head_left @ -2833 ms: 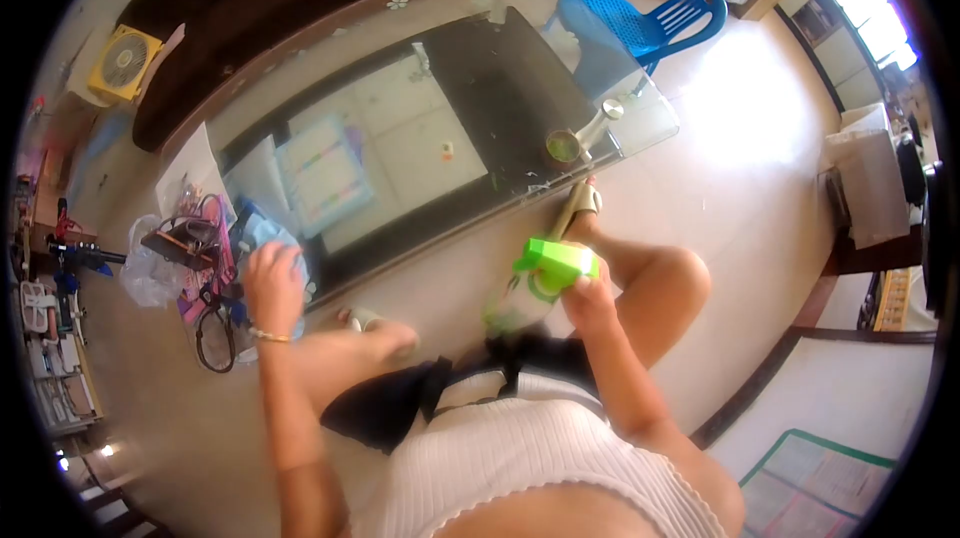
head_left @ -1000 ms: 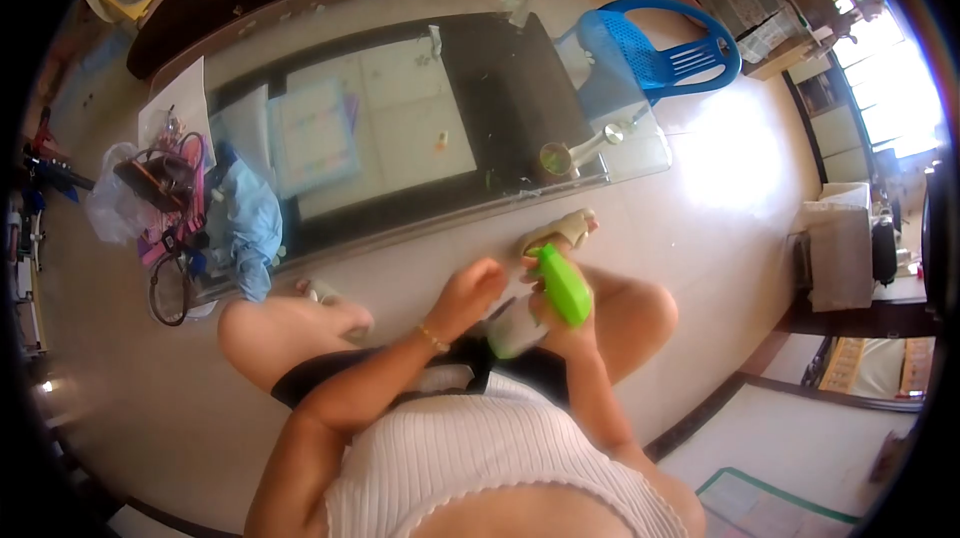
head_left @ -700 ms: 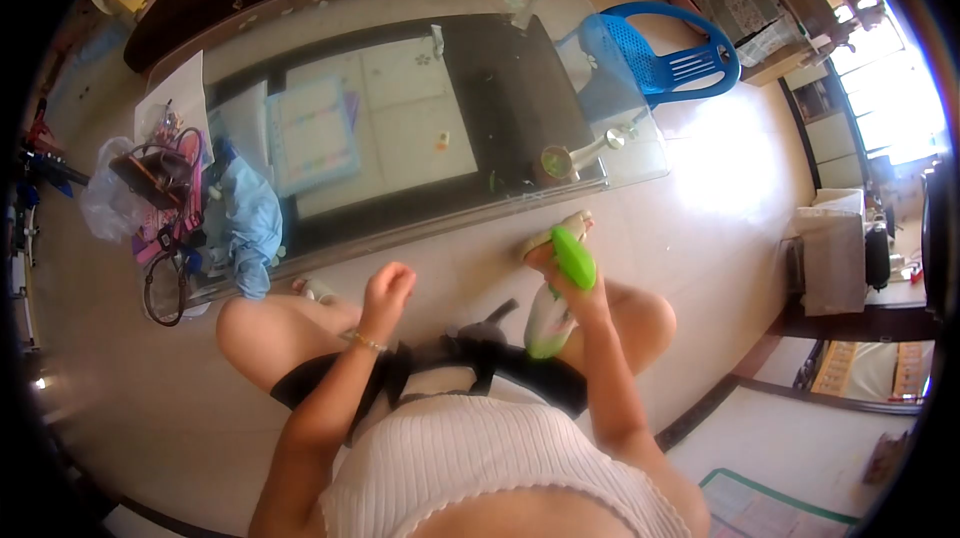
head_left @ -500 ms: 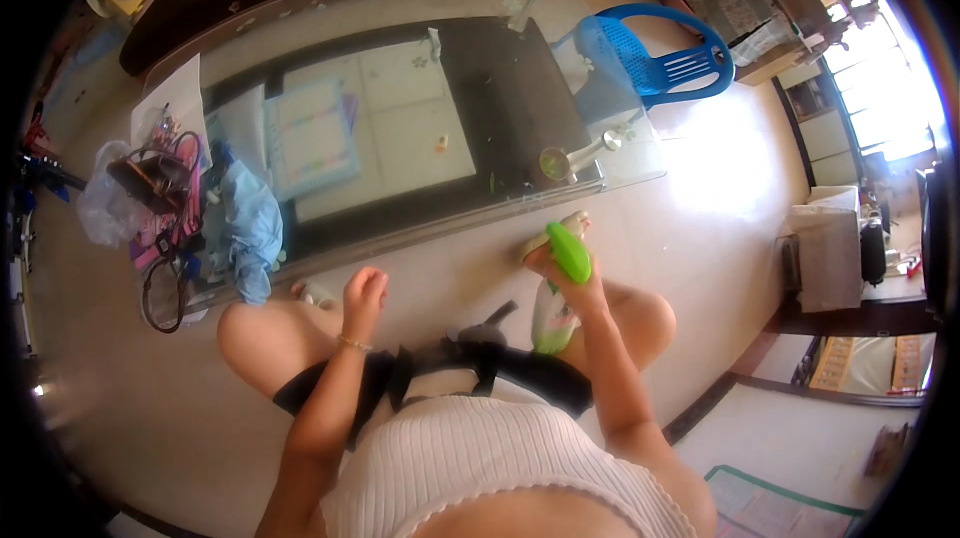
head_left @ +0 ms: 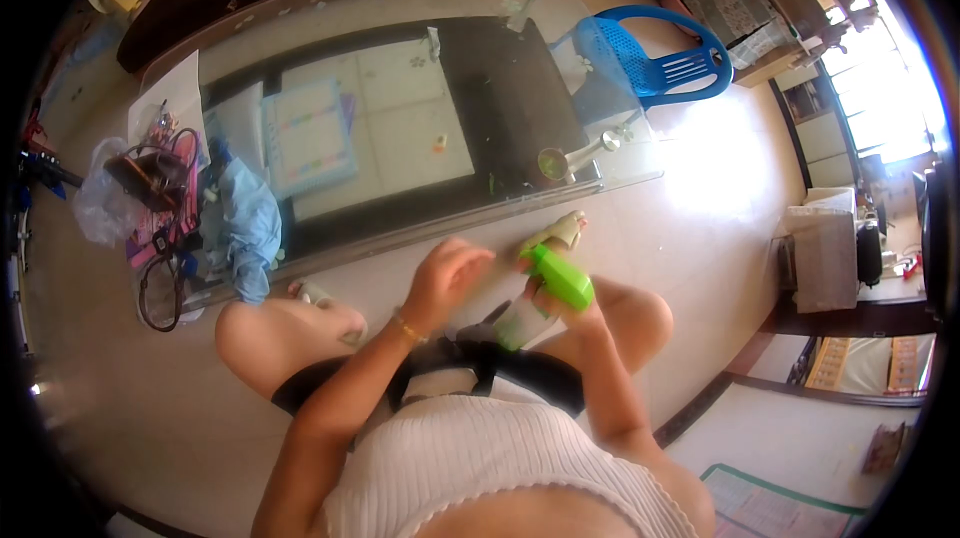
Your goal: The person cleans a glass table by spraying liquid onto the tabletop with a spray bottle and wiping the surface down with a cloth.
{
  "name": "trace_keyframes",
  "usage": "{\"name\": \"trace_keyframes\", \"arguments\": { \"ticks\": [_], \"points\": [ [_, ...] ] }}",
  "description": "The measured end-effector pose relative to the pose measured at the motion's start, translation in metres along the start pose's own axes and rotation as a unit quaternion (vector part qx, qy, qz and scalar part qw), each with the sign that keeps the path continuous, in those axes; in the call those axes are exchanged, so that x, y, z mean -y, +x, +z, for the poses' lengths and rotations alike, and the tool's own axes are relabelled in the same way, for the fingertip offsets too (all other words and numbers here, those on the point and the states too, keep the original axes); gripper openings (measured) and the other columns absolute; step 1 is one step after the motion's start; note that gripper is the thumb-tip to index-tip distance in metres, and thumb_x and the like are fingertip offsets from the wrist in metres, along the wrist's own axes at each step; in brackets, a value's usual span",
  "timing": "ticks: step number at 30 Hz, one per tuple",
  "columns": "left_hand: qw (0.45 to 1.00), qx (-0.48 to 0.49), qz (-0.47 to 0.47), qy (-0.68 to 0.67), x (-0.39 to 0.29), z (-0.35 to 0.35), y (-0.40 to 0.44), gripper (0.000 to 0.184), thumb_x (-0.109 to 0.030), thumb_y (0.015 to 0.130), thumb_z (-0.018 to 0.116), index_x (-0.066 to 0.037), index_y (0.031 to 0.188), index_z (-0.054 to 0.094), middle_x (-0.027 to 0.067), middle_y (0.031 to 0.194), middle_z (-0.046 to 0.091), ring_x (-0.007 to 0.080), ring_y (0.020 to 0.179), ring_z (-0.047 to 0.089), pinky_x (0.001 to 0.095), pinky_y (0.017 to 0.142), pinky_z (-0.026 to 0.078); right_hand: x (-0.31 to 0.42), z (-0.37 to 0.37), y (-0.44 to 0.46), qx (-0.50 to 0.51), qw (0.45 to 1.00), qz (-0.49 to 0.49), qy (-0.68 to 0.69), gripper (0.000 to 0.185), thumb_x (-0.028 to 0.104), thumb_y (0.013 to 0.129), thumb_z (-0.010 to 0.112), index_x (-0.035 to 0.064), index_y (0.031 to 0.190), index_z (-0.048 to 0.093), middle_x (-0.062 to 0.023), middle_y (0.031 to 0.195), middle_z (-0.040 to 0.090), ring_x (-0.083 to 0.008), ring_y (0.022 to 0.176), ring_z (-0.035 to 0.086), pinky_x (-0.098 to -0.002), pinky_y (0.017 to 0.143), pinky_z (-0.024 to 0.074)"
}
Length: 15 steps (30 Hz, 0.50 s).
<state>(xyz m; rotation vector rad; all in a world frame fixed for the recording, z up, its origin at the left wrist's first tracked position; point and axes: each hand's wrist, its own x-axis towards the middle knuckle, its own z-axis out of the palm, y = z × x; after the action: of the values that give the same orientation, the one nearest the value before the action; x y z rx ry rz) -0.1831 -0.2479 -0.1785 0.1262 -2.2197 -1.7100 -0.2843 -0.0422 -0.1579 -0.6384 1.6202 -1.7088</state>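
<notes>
Right grip (head_left: 577,310) is wrapped around the bottle (head_left: 522,323); left grip (head_left: 442,283) (half-open, nothing held) is seen at nine o'clock, the counter (head_left: 520,88) at eleven.

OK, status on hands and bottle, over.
Right hand gripping spray bottle. Left hand beside it, nothing visible in grasp. No obstruction seen between left hand and bottle.

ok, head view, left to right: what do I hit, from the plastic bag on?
Clear plastic bag → light blue cloth → left hand → green-topped spray bottle in the right hand → blue chair → pale box.
</notes>
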Motion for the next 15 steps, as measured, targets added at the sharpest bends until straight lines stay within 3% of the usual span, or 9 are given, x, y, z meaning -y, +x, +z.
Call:
{"name": "trace_keyframes", "arguments": {
  "ticks": [3,5,8,12,13,15],
  "points": [
    [0.990,0.016,0.141,0.007,-0.029,0.007,0.019,0.019,-0.022,0.086,0.059,-0.007,0.097,0.062,0.0087,0.083,0.055,0.0239,0.074,0.053,0.0326,0.066,0.044,0.015,0.013,-0.010,0.039,0.998,-0.050,-0.025,0.039,0.002,0.072,0.063,-0.0033,0.110,0.055,-0.0073,0.096,0.061,-0.0133,0.075,0.057,-0.0254,0.066,0.0460],
    [0.968,0.037,0.243,0.048,-0.034,0.008,0.023,0.023,-0.027,0.088,0.057,-0.006,0.097,0.060,0.0081,0.086,0.054,0.0229,0.076,0.052,0.0320,0.067,0.043,0.027,0.015,-0.018,0.067,0.989,-0.058,-0.121,0.039,0.002,0.072,0.063,-0.0029,0.109,0.056,-0.0074,0.091,0.062,-0.0144,0.075,0.059,-0.0260,0.067,0.0465],
    [0.957,0.080,0.275,0.044,-0.041,0.009,0.022,0.027,-0.032,0.091,0.052,-0.005,0.092,0.057,0.0104,0.084,0.053,0.0285,0.075,0.050,0.0358,0.068,0.043,0.027,0.013,-0.018,0.127,0.960,-0.123,-0.218,0.039,0.001,0.070,0.063,-0.0017,0.109,0.056,-0.0076,0.083,0.063,-0.0153,0.074,0.060,-0.0274,0.067,0.0478],
    [0.942,0.090,0.299,0.119,-0.046,0.003,0.022,0.028,-0.031,0.092,0.048,-0.004,0.083,0.053,0.0111,0.078,0.051,0.0288,0.069,0.048,0.0365,0.061,0.041,0.029,0.020,-0.018,0.127,0.975,-0.111,-0.146,0.043,0.000,0.069,0.064,-0.0008,0.110,0.056,-0.0074,0.081,0.064,-0.0156,0.072,0.062,-0.0281,0.066,0.0488],
    [0.950,0.099,0.278,0.099,-0.045,0.002,0.022,0.028,-0.030,0.092,0.048,-0.004,0.082,0.052,0.0117,0.077,0.051,0.0297,0.068,0.048,0.0368,0.060,0.041,0.028,0.023,-0.019,0.117,0.980,-0.105,-0.126,0.044,-0.001,0.068,0.065,-0.0005,0.111,0.055,-0.0075,0.081,0.064,-0.0159,0.071,0.062,-0.0283,0.065,0.0490],
    [0.963,0.116,0.234,0.060,-0.042,0.003,0.020,0.028,-0.028,0.093,0.047,-0.003,0.080,0.051,0.0130,0.075,0.050,0.0314,0.067,0.049,0.0375,0.058,0.041,0.027,0.026,-0.019,0.091,0.965,-0.130,-0.209,0.046,-0.001,0.068,0.065,0.0000,0.113,0.054,-0.0081,0.079,0.064,-0.0170,0.070,0.063,-0.0283,0.065,0.0492]
  ]
}}
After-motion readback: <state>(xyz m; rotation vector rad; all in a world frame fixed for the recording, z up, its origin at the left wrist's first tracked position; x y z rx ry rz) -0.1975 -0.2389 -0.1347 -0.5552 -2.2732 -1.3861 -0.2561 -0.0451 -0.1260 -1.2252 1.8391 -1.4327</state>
